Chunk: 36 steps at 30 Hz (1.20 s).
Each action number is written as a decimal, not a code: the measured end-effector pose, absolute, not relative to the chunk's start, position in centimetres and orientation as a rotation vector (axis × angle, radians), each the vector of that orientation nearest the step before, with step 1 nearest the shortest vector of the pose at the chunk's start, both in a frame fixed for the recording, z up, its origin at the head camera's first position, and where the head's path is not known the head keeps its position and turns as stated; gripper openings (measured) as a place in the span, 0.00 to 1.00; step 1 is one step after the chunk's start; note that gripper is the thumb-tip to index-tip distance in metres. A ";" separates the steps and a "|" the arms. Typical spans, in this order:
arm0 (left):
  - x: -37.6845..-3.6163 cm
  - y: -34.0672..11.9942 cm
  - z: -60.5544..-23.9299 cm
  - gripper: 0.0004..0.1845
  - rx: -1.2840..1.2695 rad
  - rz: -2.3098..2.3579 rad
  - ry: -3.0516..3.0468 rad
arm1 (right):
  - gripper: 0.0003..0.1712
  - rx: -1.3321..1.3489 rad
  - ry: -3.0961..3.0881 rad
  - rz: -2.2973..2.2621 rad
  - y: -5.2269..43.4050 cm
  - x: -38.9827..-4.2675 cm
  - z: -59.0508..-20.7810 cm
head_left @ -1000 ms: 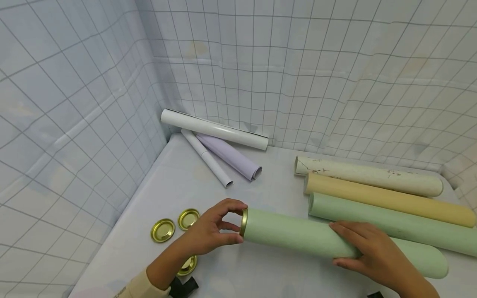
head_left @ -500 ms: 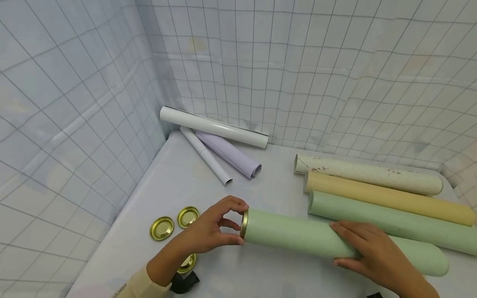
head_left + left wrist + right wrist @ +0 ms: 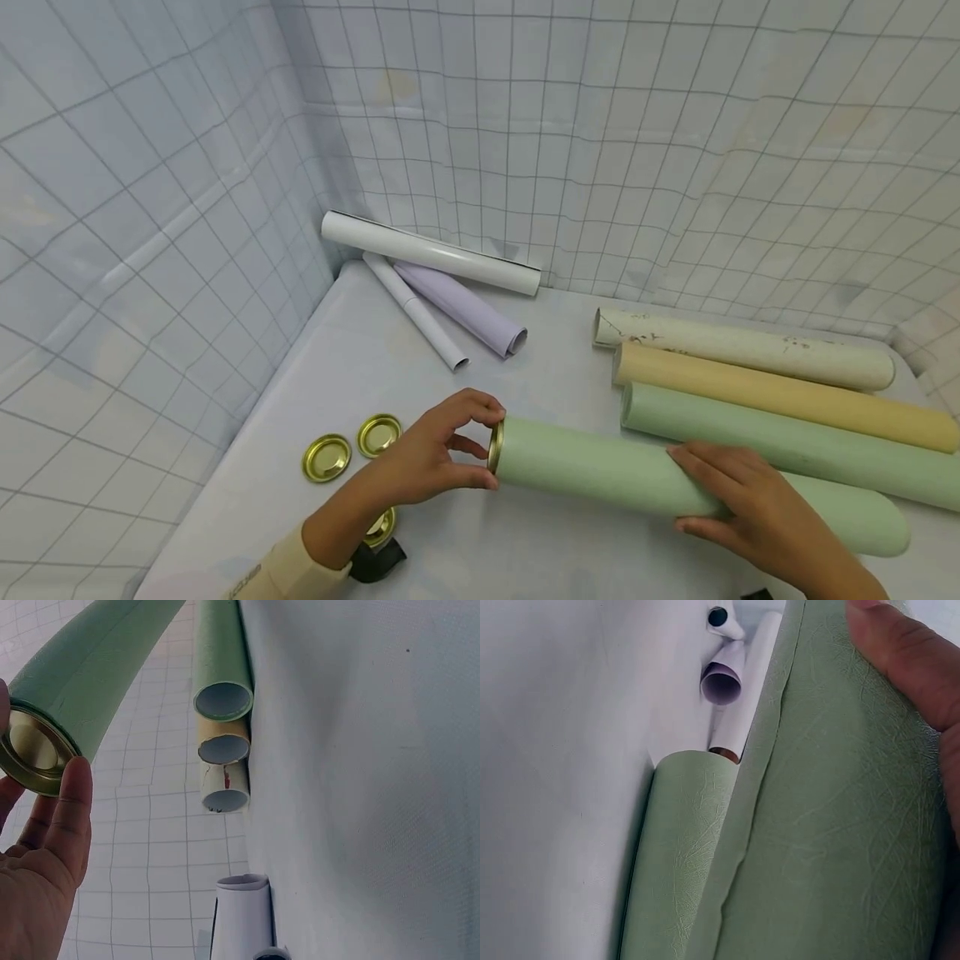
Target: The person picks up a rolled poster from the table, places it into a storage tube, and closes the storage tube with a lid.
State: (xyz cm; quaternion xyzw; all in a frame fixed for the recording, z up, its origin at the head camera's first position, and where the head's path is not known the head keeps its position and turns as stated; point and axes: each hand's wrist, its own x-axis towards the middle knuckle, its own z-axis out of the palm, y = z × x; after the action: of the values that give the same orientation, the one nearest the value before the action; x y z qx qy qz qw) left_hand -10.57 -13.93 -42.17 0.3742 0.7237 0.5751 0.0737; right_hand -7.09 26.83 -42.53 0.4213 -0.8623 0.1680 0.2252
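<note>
A long pale green tube lies across the near part of the white table. A gold metal cap sits on its left end. My left hand pinches that cap by its rim with thumb and fingers; in the left wrist view the gold cap fills the mouth of the green tube. My right hand grips the tube's middle from above. In the right wrist view its thumb presses on the green tube.
Two loose gold caps lie left of my left hand, a third under its wrist. Behind lie another green tube, a tan tube and a cream tube. Rolled papers rest in the far corner.
Almost nothing differs. The green tube with both hands on it has shifted slightly to the right, and the view has tilted a little.
</note>
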 end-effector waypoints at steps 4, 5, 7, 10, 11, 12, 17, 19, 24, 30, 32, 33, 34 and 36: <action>-10.6 -13.9 -42.0 0.32 1.110 1.723 2.190 | 0.41 1.163 -2.400 0.471 26.8 -7.2 -42.3; -10.6 -13.9 -42.0 0.32 1.099 1.726 2.193 | 0.41 1.161 -2.407 0.471 26.8 -7.3 -42.3; -10.7 -14.0 -42.0 0.32 1.082 1.732 2.198 | 0.41 1.153 -2.416 0.470 26.8 -7.3 -42.2; -10.9 -13.9 -42.0 0.33 1.058 1.739 2.205 | 0.41 1.152 -2.413 0.466 26.7 -7.5 -42.2; -10.9 -13.8 -42.0 0.33 1.052 1.741 2.208 | 0.40 1.153 -2.413 0.469 26.7 -7.5 -42.2; -10.9 -13.8 -42.0 0.33 1.048 1.745 2.207 | 0.40 1.153 -2.411 0.473 26.8 -7.5 -42.3; -10.4 -13.4 -42.5 0.32 1.027 1.783 2.186 | 0.40 1.172 -2.404 0.507 26.9 -7.6 -42.6; -10.3 -13.2 -42.9 0.31 1.025 1.798 2.179 | 0.40 1.178 -2.401 0.511 27.0 -7.7 -42.7; -10.3 -12.9 -43.5 0.32 1.009 1.791 2.143 | 0.40 1.171 -2.390 0.492 27.3 -7.7 -43.2; -10.2 -13.0 -44.2 0.35 0.990 1.761 2.089 | 0.40 1.153 -2.434 0.509 27.7 -7.0 -43.7; -10.2 -13.1 -44.2 0.35 1.011 1.725 2.114 | 0.40 1.147 -2.471 0.514 27.9 -6.8 -43.9; -10.3 -13.3 -44.2 0.35 1.017 1.700 2.136 | 0.40 1.142 -2.481 0.518 28.0 -6.8 -44.0; -10.3 -13.5 -44.1 0.34 1.022 1.669 2.163 | 0.41 1.133 -2.501 0.519 28.1 -6.7 -44.1; -10.4 -14.0 -44.0 0.33 1.023 1.616 2.223 | 0.41 1.126 -2.506 0.506 28.3 -6.8 -44.3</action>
State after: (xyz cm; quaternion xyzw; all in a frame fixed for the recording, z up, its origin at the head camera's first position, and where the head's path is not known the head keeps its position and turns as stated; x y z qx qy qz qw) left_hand -10.43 -14.04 -43.99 0.3470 0.7538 0.5481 0.1043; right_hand -6.76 28.35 -44.33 0.3970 -0.8835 0.1784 0.1731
